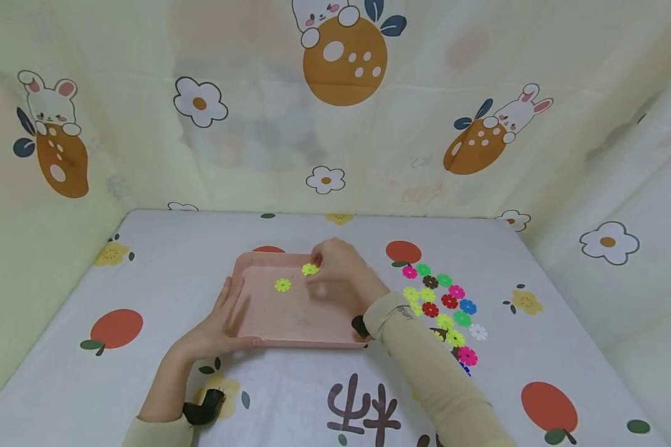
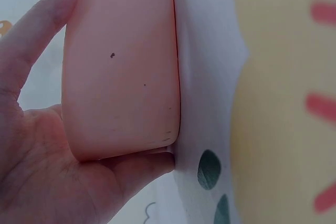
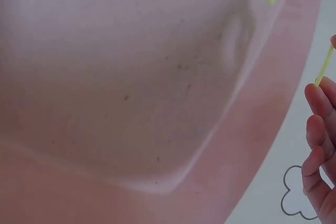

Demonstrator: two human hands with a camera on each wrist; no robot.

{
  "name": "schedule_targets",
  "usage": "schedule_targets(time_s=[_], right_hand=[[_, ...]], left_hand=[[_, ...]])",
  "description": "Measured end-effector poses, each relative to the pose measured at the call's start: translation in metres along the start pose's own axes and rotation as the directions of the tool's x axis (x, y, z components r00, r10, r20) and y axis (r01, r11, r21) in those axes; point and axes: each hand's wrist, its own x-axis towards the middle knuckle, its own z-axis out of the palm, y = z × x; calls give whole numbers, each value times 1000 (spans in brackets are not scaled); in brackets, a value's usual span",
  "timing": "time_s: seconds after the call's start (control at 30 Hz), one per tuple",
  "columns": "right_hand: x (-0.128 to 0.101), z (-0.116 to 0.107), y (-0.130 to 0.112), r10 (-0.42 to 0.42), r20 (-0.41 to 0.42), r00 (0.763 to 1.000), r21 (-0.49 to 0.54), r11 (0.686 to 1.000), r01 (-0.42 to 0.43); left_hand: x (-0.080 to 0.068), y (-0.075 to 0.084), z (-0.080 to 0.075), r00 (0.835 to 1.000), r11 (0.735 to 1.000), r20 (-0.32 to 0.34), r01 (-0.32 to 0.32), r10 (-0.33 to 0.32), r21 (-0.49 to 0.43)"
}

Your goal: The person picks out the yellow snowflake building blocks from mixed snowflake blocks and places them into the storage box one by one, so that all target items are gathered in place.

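Note:
A pink tray (image 1: 257,323) sits in the middle of the table. One yellow flower-shaped piece (image 1: 282,285) lies inside it. My right hand (image 1: 335,264) hovers over the tray's far side and pinches a second yellow piece (image 1: 310,269); its thin edge (image 3: 324,66) shows by the fingertips (image 3: 315,129) in the right wrist view. My left hand (image 1: 220,323) grips the tray's near left corner (image 2: 121,145), thumb along the front rim, fingers along the left side.
Several coloured flower pieces (image 1: 447,307) are spread on the cloth to the right of the tray. A printed cloth (image 1: 537,347) covers the table, and curtain walls (image 1: 335,124) close in the back and both sides.

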Motion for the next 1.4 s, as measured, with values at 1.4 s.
schedule_targets(time_s=[1.4], right_hand=[[13,33,-11,75,144,987,-60,996,-67]], left_hand=[[1,0,-1,1000,1000,1,27,-27,15]])
